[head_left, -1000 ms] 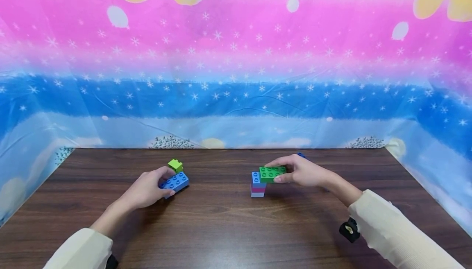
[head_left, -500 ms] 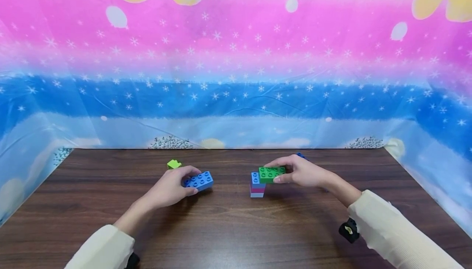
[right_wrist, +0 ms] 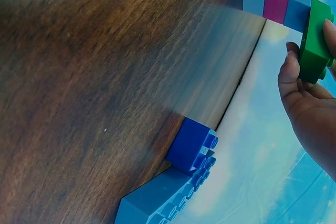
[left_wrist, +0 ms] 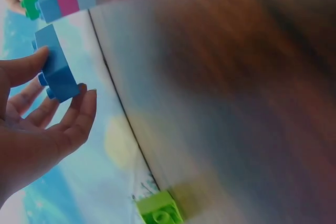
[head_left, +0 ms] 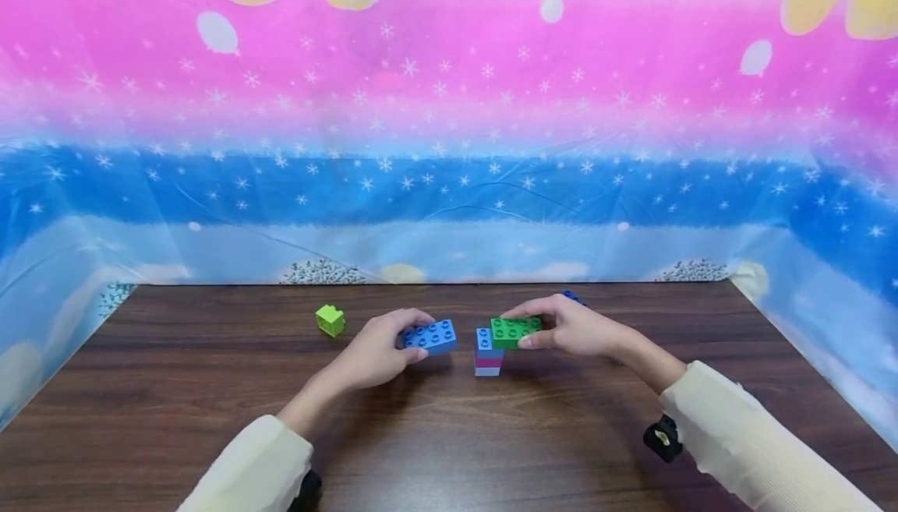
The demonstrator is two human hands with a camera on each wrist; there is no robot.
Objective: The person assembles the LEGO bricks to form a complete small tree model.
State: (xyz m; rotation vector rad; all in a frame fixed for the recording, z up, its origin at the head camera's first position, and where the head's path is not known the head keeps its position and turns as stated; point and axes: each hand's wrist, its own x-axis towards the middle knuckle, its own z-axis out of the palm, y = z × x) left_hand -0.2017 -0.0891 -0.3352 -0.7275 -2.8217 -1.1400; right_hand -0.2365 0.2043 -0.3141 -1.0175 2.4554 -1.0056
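My left hand (head_left: 382, 348) pinches a blue toy building brick (head_left: 431, 337) by its left end, thumb in front and fingers behind, raised above the table. To its right stands a short stack of bricks (head_left: 489, 360), pale grey-blue at the bottom, pink in the middle and blue on top. A green brick (head_left: 515, 332) sits across the right part of the stack's top and juts out to the right. My right hand (head_left: 575, 326) grips its overhanging end between thumb and fingers. In the left wrist view the blue brick (left_wrist: 56, 66) is close to the stack, with a gap between.
A lime-green brick (head_left: 330, 320) lies on the wooden table (head_left: 435, 450) at the left. Behind my right hand are a dark blue brick (right_wrist: 191, 145) and a longer blue brick (right_wrist: 152, 198). A patterned cloth (head_left: 449, 185) hangs along the table's back edge.
My left hand has carried the blue brick rightward from beside the lime-green brick to near the stack, uncovering the lime-green one. My right hand and the green brick have stayed in place.
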